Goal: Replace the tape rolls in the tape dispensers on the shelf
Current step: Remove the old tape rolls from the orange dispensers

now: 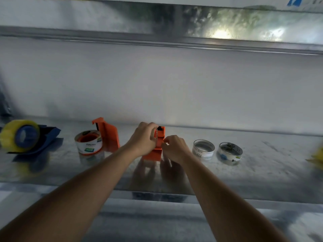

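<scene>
We are curling our left hand (143, 137) around a tape roll (156, 135) seated in the middle orange dispenser (154, 151), while our right hand (174, 147), just beside it, is pinching what appears to be the tape end, probably for threading forward next.

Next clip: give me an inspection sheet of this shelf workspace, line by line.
Surface: shiny metal shelf, reflective, another shelf above.
Job's things: orange dispenser at centre; second orange dispenser with a tape roll beside it; blue dispenser loaded with yellowish tape; two thin rolls lying flat at right.
Clutter: yellow object at right edge, blurred.
Hands: left hand grips a thin roll at the centre dispenser; right hand pinches beside it, what it holds unclear.
Cables: nothing seen.
Surroundings: pale back wall.
</scene>
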